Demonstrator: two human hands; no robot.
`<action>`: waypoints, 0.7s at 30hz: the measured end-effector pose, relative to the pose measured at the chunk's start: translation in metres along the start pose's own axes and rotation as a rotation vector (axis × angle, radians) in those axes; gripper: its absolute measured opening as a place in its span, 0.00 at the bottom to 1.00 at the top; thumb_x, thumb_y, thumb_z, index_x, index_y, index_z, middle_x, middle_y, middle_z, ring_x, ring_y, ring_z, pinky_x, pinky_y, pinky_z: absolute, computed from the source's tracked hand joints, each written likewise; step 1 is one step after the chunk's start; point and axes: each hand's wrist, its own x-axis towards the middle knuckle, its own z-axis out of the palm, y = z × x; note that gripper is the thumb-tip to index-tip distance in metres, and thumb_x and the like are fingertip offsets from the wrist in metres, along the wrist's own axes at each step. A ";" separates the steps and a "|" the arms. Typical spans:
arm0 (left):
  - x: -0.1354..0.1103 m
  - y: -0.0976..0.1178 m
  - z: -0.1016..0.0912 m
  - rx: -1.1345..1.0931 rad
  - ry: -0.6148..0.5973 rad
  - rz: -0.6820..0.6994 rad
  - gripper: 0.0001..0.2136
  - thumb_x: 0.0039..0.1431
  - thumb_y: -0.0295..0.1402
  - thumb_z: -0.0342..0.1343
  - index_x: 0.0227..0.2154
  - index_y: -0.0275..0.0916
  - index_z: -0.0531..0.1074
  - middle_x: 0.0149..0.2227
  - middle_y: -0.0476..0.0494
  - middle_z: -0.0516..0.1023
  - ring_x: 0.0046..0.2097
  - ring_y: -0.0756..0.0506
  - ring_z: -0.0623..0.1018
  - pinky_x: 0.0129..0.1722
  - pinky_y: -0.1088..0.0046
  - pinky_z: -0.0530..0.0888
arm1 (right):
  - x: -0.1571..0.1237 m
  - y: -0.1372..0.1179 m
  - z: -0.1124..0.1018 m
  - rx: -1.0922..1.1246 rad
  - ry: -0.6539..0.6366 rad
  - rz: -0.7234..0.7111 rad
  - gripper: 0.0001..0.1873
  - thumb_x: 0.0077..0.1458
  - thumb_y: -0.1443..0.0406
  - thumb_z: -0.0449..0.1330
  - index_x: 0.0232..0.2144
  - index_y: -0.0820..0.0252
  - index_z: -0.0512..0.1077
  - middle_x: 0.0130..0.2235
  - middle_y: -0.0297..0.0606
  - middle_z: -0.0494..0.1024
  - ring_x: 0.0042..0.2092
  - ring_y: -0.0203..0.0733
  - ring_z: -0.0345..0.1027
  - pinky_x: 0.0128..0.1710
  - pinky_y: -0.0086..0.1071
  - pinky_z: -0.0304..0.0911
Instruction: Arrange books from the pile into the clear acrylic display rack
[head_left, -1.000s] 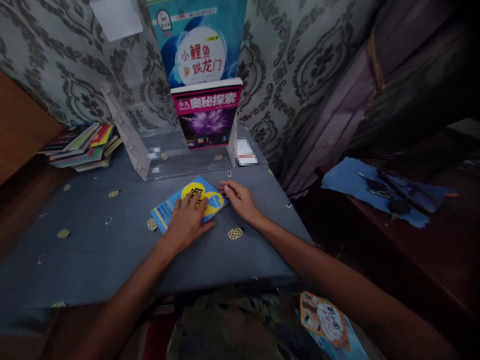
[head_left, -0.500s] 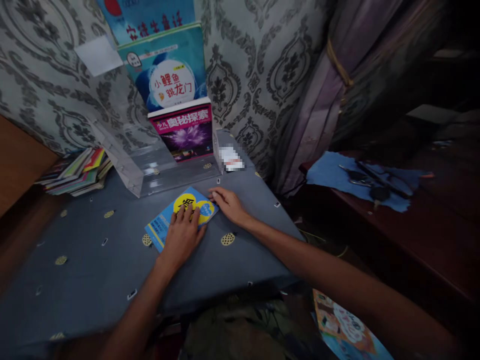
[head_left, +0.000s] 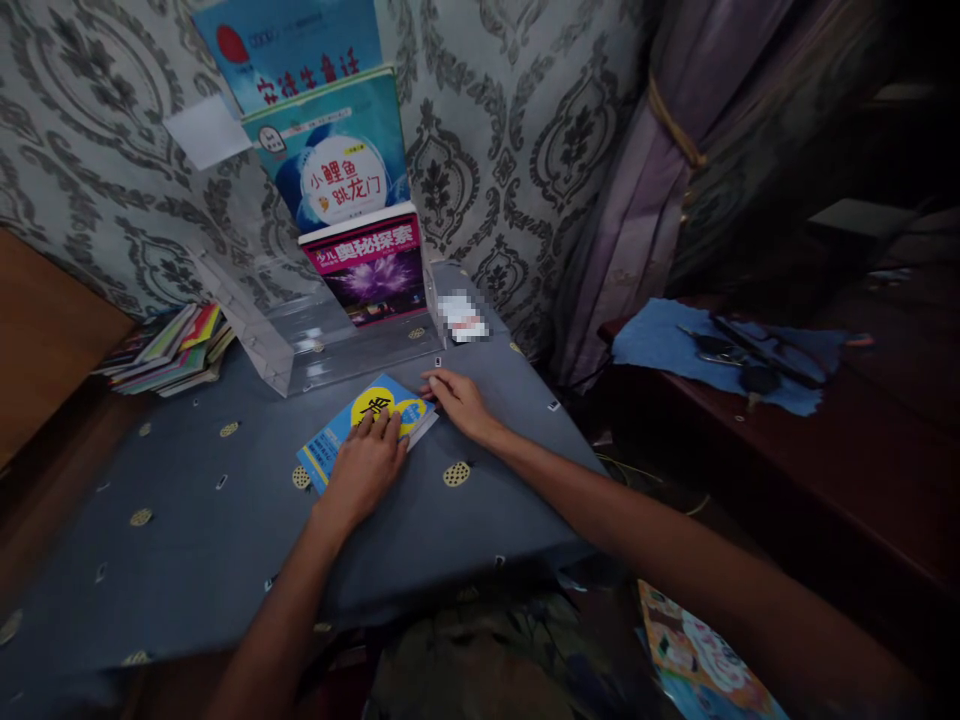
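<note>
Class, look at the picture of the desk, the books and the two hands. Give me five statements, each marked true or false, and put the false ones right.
1. The left hand lies on the blue-and-yellow book. True.
2. The right hand is hidden under the table. False: it is above the table, by the book's right corner.
3. The pink-titled book is the lowest of three upright books. True.
4. The stack of books lies right of the clear stand. False: it lies to the left.
5. The blue cloth lies under the stand. False: it lies on the dark red surface at right.
</note>
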 end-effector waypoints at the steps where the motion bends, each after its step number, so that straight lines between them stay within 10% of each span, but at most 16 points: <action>1: 0.000 0.001 0.000 0.002 -0.002 0.000 0.20 0.72 0.37 0.45 0.61 0.36 0.66 0.62 0.33 0.72 0.64 0.35 0.71 0.62 0.55 0.70 | 0.000 0.001 0.000 0.013 0.005 0.001 0.14 0.67 0.63 0.52 0.47 0.59 0.76 0.39 0.40 0.83 0.39 0.39 0.80 0.39 0.32 0.74; 11: 0.002 -0.016 -0.018 -0.194 0.011 -0.028 0.18 0.70 0.45 0.50 0.55 0.41 0.72 0.57 0.38 0.77 0.58 0.38 0.76 0.56 0.61 0.73 | -0.005 -0.003 -0.001 -0.076 -0.020 -0.044 0.15 0.66 0.64 0.52 0.47 0.60 0.75 0.40 0.41 0.82 0.39 0.41 0.78 0.40 0.35 0.71; 21: 0.024 -0.061 -0.005 -0.171 0.017 -0.282 0.20 0.70 0.44 0.46 0.51 0.36 0.74 0.47 0.34 0.78 0.50 0.36 0.77 0.48 0.63 0.72 | -0.030 -0.027 0.004 -0.714 -0.274 -0.287 0.22 0.62 0.63 0.61 0.57 0.62 0.70 0.54 0.49 0.73 0.55 0.53 0.66 0.56 0.47 0.62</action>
